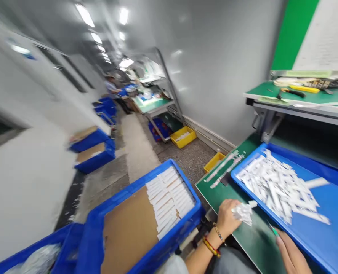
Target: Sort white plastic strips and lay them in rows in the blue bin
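Observation:
My left hand (227, 217), with bracelets at the wrist, is closed on a crumpled whitish plastic piece (244, 213) above the green tabletop (260, 249). A small white end (252, 204) sticks out beside it, near the blue tray's edge. At the lower right my right hand (293, 251) grips a small green-handled tool (274, 230) with a thin pointed metal tip; its exact kind is blurred. Both hands are close to the blue tray (336, 205), where a heap of white strip-like parts (280, 186) lies.
A blue crate (93, 224) on my left holds cardboard and rows of white pieces (169, 198). White strips (227, 169) lie at the table's far end. Pliers (291, 92) rest on the raised shelf. Yellow bins (184, 142) stand on the floor. A person (111, 87) is far down the aisle.

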Available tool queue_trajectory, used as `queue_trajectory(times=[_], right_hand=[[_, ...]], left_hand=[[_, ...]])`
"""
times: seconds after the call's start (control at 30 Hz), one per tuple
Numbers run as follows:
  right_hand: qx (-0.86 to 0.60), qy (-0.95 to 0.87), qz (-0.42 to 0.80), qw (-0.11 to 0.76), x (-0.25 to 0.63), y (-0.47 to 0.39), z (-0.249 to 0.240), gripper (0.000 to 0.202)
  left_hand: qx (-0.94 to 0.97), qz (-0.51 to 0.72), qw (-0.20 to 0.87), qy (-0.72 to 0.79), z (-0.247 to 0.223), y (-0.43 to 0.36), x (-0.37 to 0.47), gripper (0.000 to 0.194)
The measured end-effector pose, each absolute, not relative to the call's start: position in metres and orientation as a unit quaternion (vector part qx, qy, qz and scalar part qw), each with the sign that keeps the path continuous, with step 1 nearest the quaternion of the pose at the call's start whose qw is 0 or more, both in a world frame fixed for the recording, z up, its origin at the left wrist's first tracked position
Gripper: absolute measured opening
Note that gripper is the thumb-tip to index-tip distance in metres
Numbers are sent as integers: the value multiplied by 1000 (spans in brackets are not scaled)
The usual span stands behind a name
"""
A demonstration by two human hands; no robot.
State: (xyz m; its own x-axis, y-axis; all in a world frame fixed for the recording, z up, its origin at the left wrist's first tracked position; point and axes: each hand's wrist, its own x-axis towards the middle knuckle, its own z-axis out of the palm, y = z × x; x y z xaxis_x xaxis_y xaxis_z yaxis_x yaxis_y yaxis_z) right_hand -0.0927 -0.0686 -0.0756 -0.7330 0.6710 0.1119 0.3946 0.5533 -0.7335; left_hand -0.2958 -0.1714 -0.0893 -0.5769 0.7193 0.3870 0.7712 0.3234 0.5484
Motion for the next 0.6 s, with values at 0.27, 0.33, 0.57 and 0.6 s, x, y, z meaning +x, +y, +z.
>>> queue_trajectory(times=[0.27,0.33,0.57,0.6], right_hand=[[-303,-842,304,326,-79,-80,30,16],[-282,-858,295,312,-76,-81,43,14],[-252,-871,315,280,-77,-79,49,16],[-244,-872,320,278,-77,-78,49,17]], left_hand=[[-542,-580,75,-603,-21,-170,-268,16],[-556,-576,81,-594,-17,-167,-267,14],[-589,-550,74,-587,-14,-167,-268,11],[-592,-549,73,-586,-14,-167,-268,11]])
